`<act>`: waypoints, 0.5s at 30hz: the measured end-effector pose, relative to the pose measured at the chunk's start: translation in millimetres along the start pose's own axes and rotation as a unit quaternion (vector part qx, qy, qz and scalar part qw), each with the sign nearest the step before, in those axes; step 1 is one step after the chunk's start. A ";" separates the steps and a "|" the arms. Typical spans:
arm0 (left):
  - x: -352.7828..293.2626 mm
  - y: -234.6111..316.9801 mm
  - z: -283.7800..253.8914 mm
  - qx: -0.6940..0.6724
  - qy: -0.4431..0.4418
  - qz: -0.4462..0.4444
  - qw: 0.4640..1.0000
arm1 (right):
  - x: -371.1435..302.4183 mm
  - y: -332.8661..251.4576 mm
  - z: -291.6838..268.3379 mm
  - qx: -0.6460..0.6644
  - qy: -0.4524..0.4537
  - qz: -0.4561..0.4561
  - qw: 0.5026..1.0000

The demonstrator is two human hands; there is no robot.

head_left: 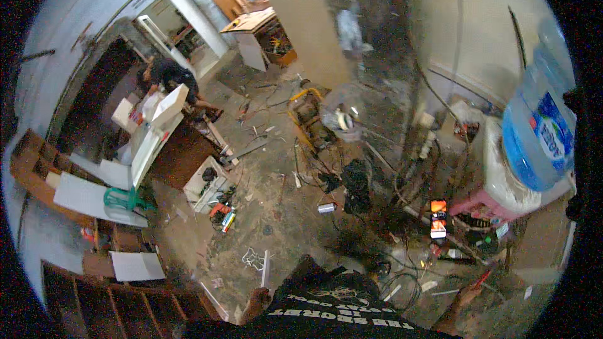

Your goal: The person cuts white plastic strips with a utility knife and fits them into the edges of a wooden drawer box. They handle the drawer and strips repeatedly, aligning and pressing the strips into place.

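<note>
Nearest the camera is my black shirt (298, 292), with a hand out on either side of it. My left grip (256, 300) is closed around the lower end of a white strip (266, 268), which points away from me over the floor (270, 204), just beside a tangled white cord (253, 260). My right grip (465, 296) appears closed on a slim red tool (483, 277), too small to identify, well apart from the strip. Loose cables (408, 284) lie between that hand and my shirt.

Status, in my judgement: taking up the strip and the tool is done. No cutting or fastening is in evidence, and the two items do not meet, so any such work remains outstanding. Overall completion cannot be determined from this view.
</note>
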State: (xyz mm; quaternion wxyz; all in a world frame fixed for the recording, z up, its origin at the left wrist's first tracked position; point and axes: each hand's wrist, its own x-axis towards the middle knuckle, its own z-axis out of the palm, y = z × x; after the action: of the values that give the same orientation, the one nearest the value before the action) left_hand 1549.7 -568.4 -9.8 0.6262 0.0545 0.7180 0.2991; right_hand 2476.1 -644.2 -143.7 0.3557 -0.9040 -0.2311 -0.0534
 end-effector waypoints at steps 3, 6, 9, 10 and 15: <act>15.5 -18.6 -12.6 0.013 0.016 -0.016 1.000 | -88.4 -34.8 2.6 0.005 -0.079 0.042 0.996; 31.8 -32.7 -34.7 -0.001 0.015 -0.030 0.999 | -177.2 -117.7 25.6 0.024 -0.207 0.036 0.977; 41.0 -41.8 -73.1 -0.019 0.021 -0.038 0.999 | -254.2 -229.1 46.9 0.048 -0.340 0.003 0.939; 44.0 -45.7 -85.5 -0.026 0.023 -0.040 0.999 | -273.8 -272.2 54.9 0.063 -0.373 -0.017 0.926; 42.1 -61.3 -154.0 -0.080 0.044 -0.024 0.996 | -334.3 -525.0 99.1 0.190 -0.503 -0.118 0.835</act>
State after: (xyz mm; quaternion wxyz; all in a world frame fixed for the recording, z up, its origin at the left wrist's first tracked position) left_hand 1415.6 -654.9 -71.1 0.6036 -0.0262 0.7194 0.3426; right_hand 1933.4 -368.9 20.2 0.3457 -0.6868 -0.4890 0.4119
